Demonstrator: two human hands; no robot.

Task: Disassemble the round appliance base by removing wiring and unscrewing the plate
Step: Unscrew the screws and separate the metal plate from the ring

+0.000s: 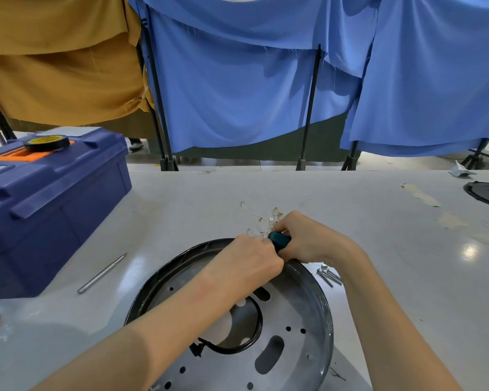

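Head view shows both hands, left hand (251, 259) and right hand (305, 238), clenched around a teal-handled screwdriver (280, 240) at the far rim of the round appliance base (308, 320) on the table (181, 210), likely bearing down on a screw, loose wiring (261, 221) just beyond.

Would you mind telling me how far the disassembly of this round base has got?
Done, apparently: loose white wires with brass terminals lie on the table beyond the base, and several silver screws lie at its right. In hand: both the left hand and right hand grip a teal-handled screwdriver at the far rim of the round metal base. Left: the perforated plate remains seated, with a black cable still in it.
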